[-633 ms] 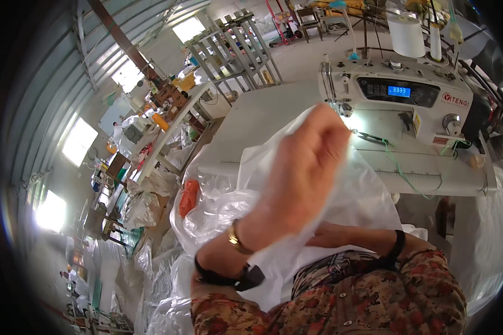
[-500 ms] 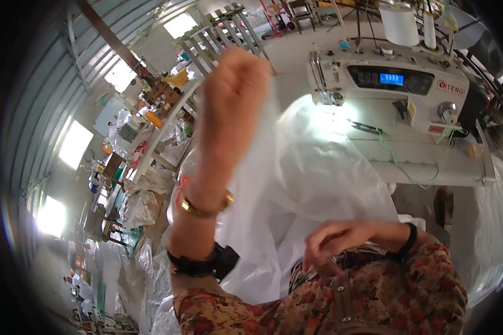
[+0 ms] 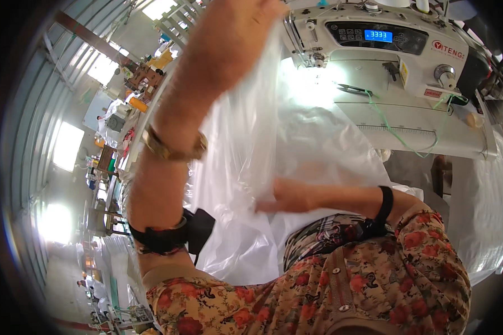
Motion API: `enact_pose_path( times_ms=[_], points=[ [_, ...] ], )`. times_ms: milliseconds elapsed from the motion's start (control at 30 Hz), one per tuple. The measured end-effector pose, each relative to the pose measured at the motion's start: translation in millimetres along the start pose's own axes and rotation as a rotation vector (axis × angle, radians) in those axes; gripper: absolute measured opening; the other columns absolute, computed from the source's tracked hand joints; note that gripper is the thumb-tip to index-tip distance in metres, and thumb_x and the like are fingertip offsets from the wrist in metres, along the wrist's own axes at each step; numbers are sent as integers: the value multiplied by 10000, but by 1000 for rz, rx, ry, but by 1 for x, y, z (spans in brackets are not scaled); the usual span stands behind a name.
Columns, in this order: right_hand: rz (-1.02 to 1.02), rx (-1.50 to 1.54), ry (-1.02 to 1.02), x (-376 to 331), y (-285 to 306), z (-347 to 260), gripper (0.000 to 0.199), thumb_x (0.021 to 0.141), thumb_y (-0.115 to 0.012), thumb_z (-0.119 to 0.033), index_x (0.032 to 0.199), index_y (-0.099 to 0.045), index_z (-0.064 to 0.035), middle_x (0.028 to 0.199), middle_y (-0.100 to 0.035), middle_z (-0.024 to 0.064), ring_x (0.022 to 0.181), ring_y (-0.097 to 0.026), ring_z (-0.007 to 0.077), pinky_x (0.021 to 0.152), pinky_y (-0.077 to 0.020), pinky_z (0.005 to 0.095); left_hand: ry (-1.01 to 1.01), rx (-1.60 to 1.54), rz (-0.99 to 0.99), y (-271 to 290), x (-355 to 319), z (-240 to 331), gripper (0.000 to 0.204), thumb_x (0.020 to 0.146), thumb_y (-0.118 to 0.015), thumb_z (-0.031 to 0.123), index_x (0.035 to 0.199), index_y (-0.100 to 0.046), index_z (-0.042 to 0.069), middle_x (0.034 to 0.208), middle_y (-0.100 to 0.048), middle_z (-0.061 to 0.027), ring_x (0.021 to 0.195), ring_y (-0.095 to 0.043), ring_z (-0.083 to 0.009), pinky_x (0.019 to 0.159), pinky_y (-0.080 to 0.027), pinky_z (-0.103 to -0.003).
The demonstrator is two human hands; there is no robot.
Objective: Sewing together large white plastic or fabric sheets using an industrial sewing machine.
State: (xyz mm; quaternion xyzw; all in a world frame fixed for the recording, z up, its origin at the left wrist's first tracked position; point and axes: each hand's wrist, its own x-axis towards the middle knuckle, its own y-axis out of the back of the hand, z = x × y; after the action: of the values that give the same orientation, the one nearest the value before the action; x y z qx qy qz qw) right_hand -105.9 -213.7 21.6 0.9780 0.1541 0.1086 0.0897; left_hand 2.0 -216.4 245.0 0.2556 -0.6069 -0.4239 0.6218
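Note:
My left hand [image 3: 237, 42] is raised high at the top, closed on the upper part of a translucent white plastic sheet [image 3: 237, 151]. The sheet hangs in folds down to my lap, and part of it spreads under the sewing machine's lit needle area. Low in the middle, my right hand [image 3: 288, 195] reaches leftward against the sheet's folds; motion smears its fingers. The white sewing machine [image 3: 397, 42] stands at the upper right with its blue display lit. Small dark thread snips [image 3: 353, 89] with a green cord [image 3: 394, 131] lie on the machine bed.
A ruler strip [image 3: 397, 132] runs along the front of the machine table. More white plastic sheeting [image 3: 478, 218] hangs at the right. Cluttered workbenches stand along the left, and a person [image 3: 95, 287] is far off at lower left.
My left hand has risen farther, drawing the sheet up. My right hand has moved left and forward from my lap to the sheet. The view has shifted, with the machine now higher.

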Motion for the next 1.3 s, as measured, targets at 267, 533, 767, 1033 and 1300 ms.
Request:
enact_pose_path(
  times_ms=[267,533,767,1033,1300],
  points=[
    [51,611,324,-142,71,14,205,907,-698,-130,1041,-692,24,951,-727,85,878,-694,172,792,-556,319,294,502,204,82,-38,-130,255,1002,-536,264,948,-571,17,722,-491,-13,696,-468,-109,659,-440,-301],
    [1314,-490,120,-151,101,-14,263,933,-639,-149,1107,-632,49,1088,-693,143,1002,-635,211,905,-479,344,557,440,91,-20,-147,-242,255,938,-575,243,870,-621,2,734,-605,-133,712,-577,-240,682,-472,-380],
    [318,-1161,99,-94,62,-4,376,858,-694,-164,1195,-616,-16,1272,-610,119,1301,-470,326,1113,-304,492,1065,228,283,-129,-186,-227,249,896,-519,204,900,-701,34,958,-693,-238,938,-669,-414,772,-531,-519],
    [480,-621,-182,-96,164,68,189,945,-606,-199,1049,-619,-41,1003,-663,62,986,-611,237,976,-448,384,1130,94,563,-142,-215,-209,155,854,-650,165,903,-667,19,922,-689,-216,938,-657,-404,805,-514,-487],
    [965,85,-102,-74,221,98,336,1027,-506,-372,937,-634,-74,820,-592,22,795,-573,130,758,-492,308,963,29,726,-123,-239,-241,218,901,-637,232,853,-671,21,875,-680,-218,850,-659,-401,703,-511,-481]
  ],
)
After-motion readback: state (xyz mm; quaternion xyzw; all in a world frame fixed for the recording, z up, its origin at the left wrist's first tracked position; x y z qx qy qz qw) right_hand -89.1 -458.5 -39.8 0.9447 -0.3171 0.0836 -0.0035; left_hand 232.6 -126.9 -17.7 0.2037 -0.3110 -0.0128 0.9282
